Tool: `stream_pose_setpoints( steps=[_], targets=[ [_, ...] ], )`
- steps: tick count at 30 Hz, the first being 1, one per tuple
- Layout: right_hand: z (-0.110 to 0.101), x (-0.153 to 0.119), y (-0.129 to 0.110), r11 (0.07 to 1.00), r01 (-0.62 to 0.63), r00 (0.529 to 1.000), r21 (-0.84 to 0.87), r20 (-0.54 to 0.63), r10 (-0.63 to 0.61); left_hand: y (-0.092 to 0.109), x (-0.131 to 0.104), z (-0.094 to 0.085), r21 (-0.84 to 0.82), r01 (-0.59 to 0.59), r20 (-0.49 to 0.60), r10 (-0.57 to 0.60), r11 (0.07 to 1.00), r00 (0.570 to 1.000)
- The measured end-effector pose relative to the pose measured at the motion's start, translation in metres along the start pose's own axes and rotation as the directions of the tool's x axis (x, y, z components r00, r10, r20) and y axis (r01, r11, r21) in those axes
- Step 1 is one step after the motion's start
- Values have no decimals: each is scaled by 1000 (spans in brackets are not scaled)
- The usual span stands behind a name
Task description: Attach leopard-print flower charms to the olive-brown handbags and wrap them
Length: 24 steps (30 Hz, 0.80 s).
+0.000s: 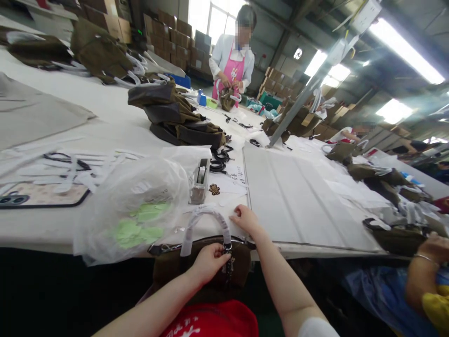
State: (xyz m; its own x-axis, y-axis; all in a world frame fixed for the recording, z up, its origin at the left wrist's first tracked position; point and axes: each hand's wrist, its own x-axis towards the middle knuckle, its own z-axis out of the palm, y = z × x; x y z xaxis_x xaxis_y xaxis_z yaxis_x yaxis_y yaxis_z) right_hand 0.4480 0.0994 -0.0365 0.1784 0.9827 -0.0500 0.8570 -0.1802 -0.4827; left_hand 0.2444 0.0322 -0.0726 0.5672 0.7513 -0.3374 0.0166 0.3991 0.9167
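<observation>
A dark olive handbag point(198, 271) sits at the table's front edge, against my body. Its upright handle point(206, 210) is wrapped in clear or white film. My left hand point(210, 263) is closed at the base of the handle, pinching the bag's metal ring and the dark chain hanging there. Just right of the handle, my right hand point(244, 219) rests low over the tabletop. Its fingers are curled with the tips together, and whatever they might hold is hidden. Beyond it lie a brown flower-shaped charm point(214, 189) and a tape dispenser point(199, 182).
A clear plastic bag point(140, 187) with green paper pieces stands left of the handbag, near a phone point(45, 194). Black straps point(219, 161) and stacked olive bags point(175, 114) lie farther back. A metal post point(301, 98) rises from the table. Co-workers handle bags opposite and at right.
</observation>
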Motion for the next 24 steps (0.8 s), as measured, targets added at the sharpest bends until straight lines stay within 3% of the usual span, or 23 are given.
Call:
stream_pose_setpoints(
  steps=[5,10,18,24],
  targets=[
    [8,2,4,999,4,999,-38,-39,-6,-4,3,0,-5,-14,8,14,1000,1000],
    [13,-4,10,998,2,998,-64,-59,-6,-4,2,1,141,-48,-20,51,989,998],
    [15,-4,12,994,48,996,-95,-67,-55,-5,0,1,176,-35,-74,48,984,996],
    [7,-1,7,989,43,999,-140,20,-41,0,-2,0,162,-18,-72,30,987,997]
  ],
)
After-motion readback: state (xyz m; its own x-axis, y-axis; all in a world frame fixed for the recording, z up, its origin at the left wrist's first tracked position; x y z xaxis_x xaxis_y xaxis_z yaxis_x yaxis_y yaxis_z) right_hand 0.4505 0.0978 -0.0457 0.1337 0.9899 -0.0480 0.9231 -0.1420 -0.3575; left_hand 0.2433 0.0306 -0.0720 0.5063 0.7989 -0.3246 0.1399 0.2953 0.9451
